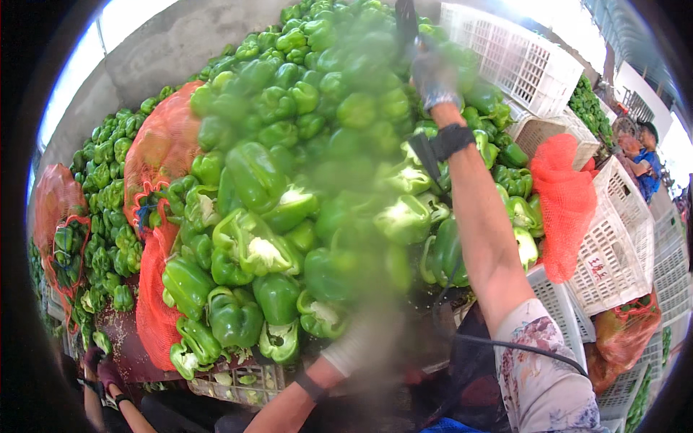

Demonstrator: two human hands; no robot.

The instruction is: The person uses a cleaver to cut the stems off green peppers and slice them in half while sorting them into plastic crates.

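A large heap of green bell peppers point(278, 115) fills the middle, with several cut-open peppers point(260, 245) showing pale cores at its near side. My right hand point(435, 78), in a greyish glove, reaches over the far right of the heap. It is closed on a dark, narrow tool point(406, 25) whose kind I cannot make out. A black band with a loose strap is around that wrist. Close to the near edge of the heap is my left hand point(367, 338), in a pale glove. A blurred smear down the picture hides its fingers and anything in them.
Red mesh sacks point(162, 144) stand at the left, and an empty-looking red mesh bag point(559, 206) lies over white crates point(613, 238) at the right. Another person's dark-gloved hand point(108, 377) is at the lower left. A crate with scraps point(242, 386) sits below the heap. A black cable point(516, 348) crosses my right arm.
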